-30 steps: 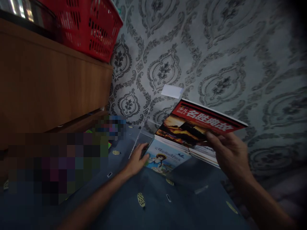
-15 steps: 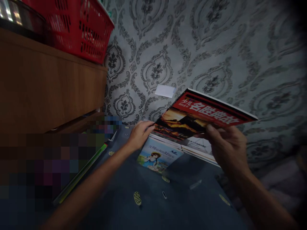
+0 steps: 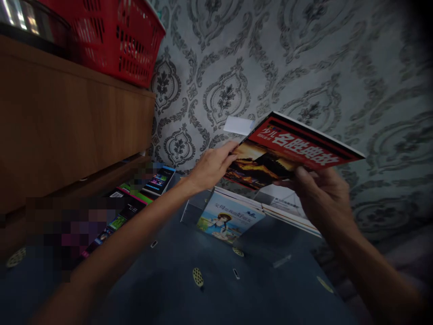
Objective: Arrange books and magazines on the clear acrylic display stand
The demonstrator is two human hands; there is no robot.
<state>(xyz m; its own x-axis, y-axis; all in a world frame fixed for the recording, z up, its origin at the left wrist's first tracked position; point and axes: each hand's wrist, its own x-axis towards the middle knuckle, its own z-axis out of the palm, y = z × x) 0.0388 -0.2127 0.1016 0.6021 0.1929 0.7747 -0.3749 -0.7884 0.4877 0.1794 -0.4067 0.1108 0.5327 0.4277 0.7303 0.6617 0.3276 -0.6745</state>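
A red and black book (image 3: 297, 144) with large white characters and a golden picture on its cover is held tilted above the bed-like dark surface. My right hand (image 3: 321, 194) grips its lower right edge, thumb on the front cover. My left hand (image 3: 214, 167) pinches its left edge with the fingertips. Just below stands a book with a blue cover (image 3: 225, 219) and a drawn figure in a hat. Beside it, to the right, are more books (image 3: 284, 201), partly hidden by the red book and my right hand.
The dark blue cloth (image 3: 162, 289) bears yellow dotted shapes. Left of my arm lie several dark, colourful books (image 3: 128, 210), partly blurred out. A wooden cabinet (image 3: 74, 122) carries a red plastic basket (image 3: 115, 40) and a shiny metal pot (image 3: 34, 22). Behind is patterned wallpaper (image 3: 226, 90) with a white card (image 3: 238, 125).
The red book has risen slightly, away from the books below. My left hand has moved up and right along with its left edge. The camera view has shifted a little.
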